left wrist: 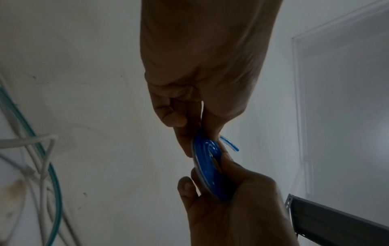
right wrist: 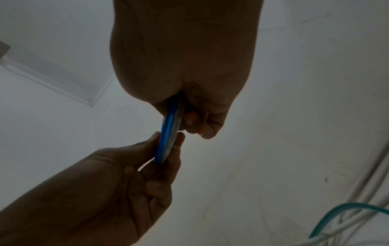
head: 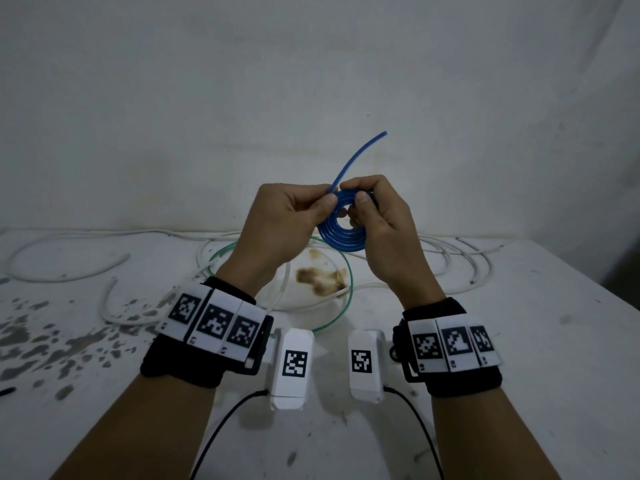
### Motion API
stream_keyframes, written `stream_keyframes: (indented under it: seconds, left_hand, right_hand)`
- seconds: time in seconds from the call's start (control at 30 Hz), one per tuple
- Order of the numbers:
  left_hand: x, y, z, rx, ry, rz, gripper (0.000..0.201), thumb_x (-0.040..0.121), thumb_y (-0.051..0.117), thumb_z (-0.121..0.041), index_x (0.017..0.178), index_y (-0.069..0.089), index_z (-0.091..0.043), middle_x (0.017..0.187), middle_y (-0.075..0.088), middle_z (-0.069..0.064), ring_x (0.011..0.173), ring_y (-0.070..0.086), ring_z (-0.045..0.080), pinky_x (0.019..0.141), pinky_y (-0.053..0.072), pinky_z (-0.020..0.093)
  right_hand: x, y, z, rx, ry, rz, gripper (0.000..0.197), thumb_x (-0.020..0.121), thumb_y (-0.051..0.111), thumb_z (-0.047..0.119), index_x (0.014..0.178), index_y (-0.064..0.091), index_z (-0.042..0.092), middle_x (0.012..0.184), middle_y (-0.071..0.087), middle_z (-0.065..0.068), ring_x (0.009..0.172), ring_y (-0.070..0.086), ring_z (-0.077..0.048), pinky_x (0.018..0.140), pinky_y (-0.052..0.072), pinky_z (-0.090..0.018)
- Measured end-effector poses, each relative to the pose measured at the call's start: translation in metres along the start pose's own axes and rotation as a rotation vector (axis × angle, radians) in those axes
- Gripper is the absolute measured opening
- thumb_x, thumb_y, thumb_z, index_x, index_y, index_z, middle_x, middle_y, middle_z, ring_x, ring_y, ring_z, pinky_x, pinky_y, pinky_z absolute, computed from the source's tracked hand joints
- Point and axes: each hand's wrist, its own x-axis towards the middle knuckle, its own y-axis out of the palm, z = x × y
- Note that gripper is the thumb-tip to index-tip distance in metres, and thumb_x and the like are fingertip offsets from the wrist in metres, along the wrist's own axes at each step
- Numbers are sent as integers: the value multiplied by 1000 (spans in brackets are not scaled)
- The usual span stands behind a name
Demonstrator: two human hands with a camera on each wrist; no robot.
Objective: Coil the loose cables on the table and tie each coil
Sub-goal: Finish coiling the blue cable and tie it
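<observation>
While white cables (head: 69, 271) on the left of the counter (head: 519, 341) lie loose | our left hand (head: 287, 220) pinches the blue coil (head: 343, 233) above the counter middle | right hand (head: 377, 220) grips it, free end (head: 360, 154) untied | green cable (head: 349, 289) uncoiled | counter edge far right, room enough.

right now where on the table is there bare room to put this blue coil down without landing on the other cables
Bare patches: the right part of the table, nearer than the white cables, and the near middle strip in front of the green cable. Crowded: the far middle under the blue coil, where green and white loops overlap, and the far left with another white loop.
</observation>
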Motion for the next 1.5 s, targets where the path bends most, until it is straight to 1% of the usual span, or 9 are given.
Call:
stream_keyframes:
  seconds: [0.1,0.23,0.47,0.7,0.87,1.03,1.17,1.37,1.5]
  left_hand:
    - [-1,5,1,16,19,57,28,99,56,-10,101,70,-34,81,74,-17,75,69,-1,69,53,16]
    - [-2,7,2,54,52,92,24,100,56,-14,100,72,-31,81,75,-5,74,69,5,70,54,20]
    - [0,2,9,49,32,82,30,97,60,-11,85,71,-36,71,68,-2,65,61,7,70,54,25]
    - [3,0,12,0,6,32,23,94,64,-10,98,72,-30,74,71,-1,66,66,11,77,59,30]
    - [6,-6,12,25,-9,32,23,93,66,-10,114,71,-19,77,73,1,68,67,13,79,60,30]
    - [7,-5,14,51,21,-2,28,92,67,-11,120,69,-8,78,73,0,63,68,10,75,58,24]
    - [8,-4,16,59,34,-2,30,92,67,-10,122,68,-7,77,72,-1,62,67,9,76,58,24]
    - [10,-5,19,52,9,-22,32,91,68,-10,123,67,-4,77,72,-3,59,66,7,73,57,21]
    - [8,-3,18,17,26,-37,36,90,69,-8,125,64,-1,77,72,-1,59,67,9,74,58,24]
  right_hand:
    - [-1,0,1,3,23,11,22,104,36,1,106,57,5,89,62,4,73,57,6,72,46,-12]
    - [-2,3,2,2,68,20,23,105,36,3,110,58,2,84,61,5,69,57,6,70,46,-13]
    - [-6,6,7,-2,217,14,43,108,27,35,151,27,25,91,56,15,71,56,11,70,45,-8]
    - [-1,-1,0,-19,119,-112,47,108,32,34,154,23,29,99,58,1,76,57,-2,75,49,-26]
    - [5,-9,-4,-121,-65,-183,22,101,53,18,121,63,21,94,69,-2,70,63,-15,65,58,-43]
    - [7,-10,-13,-221,-31,-235,9,94,65,16,99,71,21,73,64,-2,62,57,-10,64,48,-19]
    - [9,-17,-17,-317,21,-194,4,91,69,26,94,68,28,102,62,6,84,60,-3,72,44,-10]
    - [9,-20,-9,-239,2,-252,5,88,74,17,85,71,21,75,71,10,71,67,-8,68,60,-41]
    - [8,-21,-9,-171,25,-311,7,86,76,16,82,72,21,73,71,8,69,66,-11,66,60,-45]
